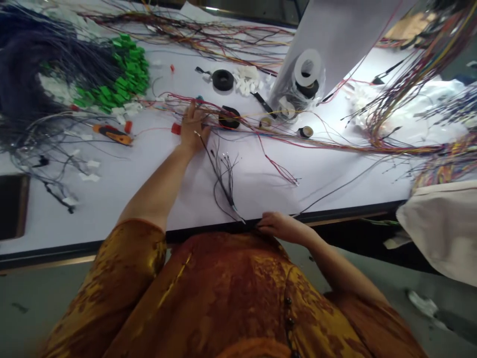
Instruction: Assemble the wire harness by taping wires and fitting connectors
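Note:
My left hand reaches across the white table with its fingers stretched out. Its fingertips touch a bundle of red, yellow and dark wires. Just left of the wrist lies a red connector. At the front edge of the table is my right hand, its fingers curled inward; what they hold, if anything, is hidden. A cluster of black wires with stripped ends lies between my two hands. Close to the right hand, a thin grey wire runs off toward the upper right.
Green connectors on dark wires heap up at the left, near an orange cutter. Tape rolls stand around a white post. Bundled wires hang at the right. A dark phone-like object lies far left.

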Action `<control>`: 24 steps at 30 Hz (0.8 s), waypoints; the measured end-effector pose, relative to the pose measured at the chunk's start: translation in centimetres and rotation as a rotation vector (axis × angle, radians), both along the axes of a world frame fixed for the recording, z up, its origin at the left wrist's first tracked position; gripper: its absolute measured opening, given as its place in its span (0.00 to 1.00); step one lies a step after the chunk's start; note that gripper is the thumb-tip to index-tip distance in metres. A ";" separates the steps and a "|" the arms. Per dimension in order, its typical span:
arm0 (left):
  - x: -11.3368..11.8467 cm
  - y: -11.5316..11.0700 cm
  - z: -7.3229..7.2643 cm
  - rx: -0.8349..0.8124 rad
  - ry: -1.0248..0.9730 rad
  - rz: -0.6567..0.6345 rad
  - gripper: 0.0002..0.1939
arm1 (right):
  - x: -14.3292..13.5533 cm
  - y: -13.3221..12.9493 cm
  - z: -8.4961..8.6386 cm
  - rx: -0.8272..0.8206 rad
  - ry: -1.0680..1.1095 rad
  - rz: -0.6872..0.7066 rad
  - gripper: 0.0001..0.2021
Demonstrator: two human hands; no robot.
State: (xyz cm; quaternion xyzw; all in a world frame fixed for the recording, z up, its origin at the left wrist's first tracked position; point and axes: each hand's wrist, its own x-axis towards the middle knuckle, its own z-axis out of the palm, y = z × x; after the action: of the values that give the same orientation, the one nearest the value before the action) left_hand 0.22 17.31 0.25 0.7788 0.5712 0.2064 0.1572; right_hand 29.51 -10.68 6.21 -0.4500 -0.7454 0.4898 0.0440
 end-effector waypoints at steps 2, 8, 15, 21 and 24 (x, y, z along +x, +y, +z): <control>-0.6 -0.1 0.3 -0.040 -0.064 -0.030 0.27 | -0.1 1.9 0.3 0.162 -0.004 -0.113 0.14; -3.4 -0.5 3.0 -0.195 -0.453 0.074 0.37 | -1.8 16.6 -0.2 0.720 -0.186 -0.546 0.10; -10.3 -2.4 7.2 -0.504 -0.772 0.145 0.22 | -3.9 30.0 -0.7 0.551 -0.292 -0.591 0.06; -10.0 -4.8 9.4 -0.105 -0.219 0.263 0.19 | -3.2 32.3 4.3 0.788 -0.015 -0.673 0.10; -4.4 -5.6 9.1 -0.052 -0.173 -0.190 0.19 | -3.4 32.3 4.4 0.724 -0.012 -0.621 0.09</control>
State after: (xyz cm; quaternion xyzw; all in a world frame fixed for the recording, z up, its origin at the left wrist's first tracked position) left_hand -4.23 11.70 9.31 0.8044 0.4840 0.2423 0.2449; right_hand 26.14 21.58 10.65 -0.6099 -0.6987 0.1599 0.3380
